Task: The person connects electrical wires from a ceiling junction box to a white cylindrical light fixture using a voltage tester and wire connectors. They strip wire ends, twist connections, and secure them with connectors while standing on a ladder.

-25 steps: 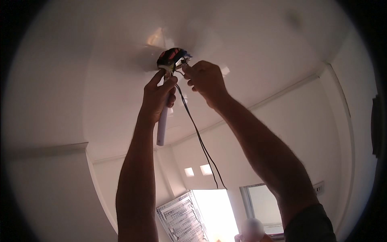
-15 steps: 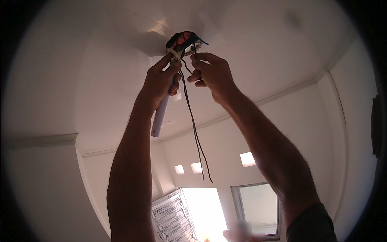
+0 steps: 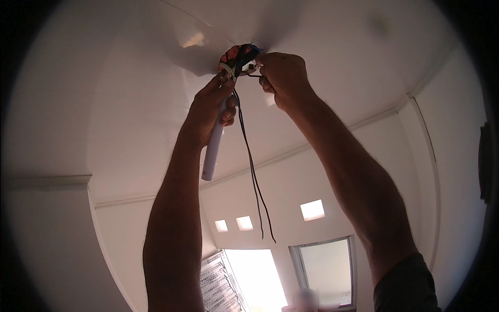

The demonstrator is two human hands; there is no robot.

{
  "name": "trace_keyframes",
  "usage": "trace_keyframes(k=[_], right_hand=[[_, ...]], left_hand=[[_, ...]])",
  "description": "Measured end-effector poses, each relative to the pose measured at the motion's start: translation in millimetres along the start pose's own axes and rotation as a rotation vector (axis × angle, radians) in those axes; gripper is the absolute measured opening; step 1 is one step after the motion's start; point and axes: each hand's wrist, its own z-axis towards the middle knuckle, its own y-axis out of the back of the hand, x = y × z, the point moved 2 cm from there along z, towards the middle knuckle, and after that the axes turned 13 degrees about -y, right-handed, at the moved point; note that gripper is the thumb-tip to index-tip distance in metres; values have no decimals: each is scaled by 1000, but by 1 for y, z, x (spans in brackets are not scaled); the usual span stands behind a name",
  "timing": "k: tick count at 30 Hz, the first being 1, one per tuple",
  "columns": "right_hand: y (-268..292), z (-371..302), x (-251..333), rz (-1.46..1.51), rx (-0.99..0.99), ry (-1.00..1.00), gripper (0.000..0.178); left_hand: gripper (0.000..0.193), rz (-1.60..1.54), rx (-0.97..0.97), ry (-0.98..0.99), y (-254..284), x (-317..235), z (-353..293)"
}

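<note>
Overhead, a round opening (image 3: 226,55) in the ceiling shows a reddish inside and a bundle of dark and blue wires (image 3: 243,57). My left hand (image 3: 207,106) is raised just below its left side, closed around a pale plastic tube (image 3: 211,158) that slants downward. The left thumb and fingertips meet whitish wire ends near the opening's lower rim. To the right of the opening, my right hand (image 3: 287,75) is closed in a pinch on a dark wire (image 3: 252,76); the fingertips are partly hidden. Two long dark wires (image 3: 252,166) hang down between my forearms.
White ceiling (image 3: 130,104) surrounds the opening, with a seam running up from it. Beyond are a wall with small square openings (image 3: 312,209), a framed window (image 3: 326,270), a bright doorway (image 3: 254,275) and a printed panel (image 3: 221,281). A blurred shape (image 3: 305,299) is at the bottom.
My right hand has moved up and turned, its fingers now curled tighter and drawing a dark wire sideways. The left hand keeps its hold on the tube. The view has shifted slightly.
</note>
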Motion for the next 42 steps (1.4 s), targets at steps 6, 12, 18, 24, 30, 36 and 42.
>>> trace_keyframes(k=[6, 12, 18, 24, 30, 36, 42], right_hand=[[-1, -17, -15, 219, 156, 86, 22], [2, -30, -41, 61, 112, 316, 28], [14, -9, -30, -196, 7, 299, 27], [3, -15, -3, -687, 22, 550, 40], [-12, 1, -11, -780, -278, 733, 34], [-19, 11, -16, -964, -448, 930, 34], [-15, 33, -14, -1129, -558, 716, 24]], left_hand=[[22, -29, -16, -11, -5, 1, -4], [20, -58, 17, 7, -4, 0, -1], [19, -86, 26, 34, -3, -3, 1], [20, -36, 16, 49, -3, -6, -1], [19, -93, 16, 80, -1, -1, 3], [18, -134, 27, 42, 0, 1, 2], [18, -80, -13, 45, -3, -1, 3]])
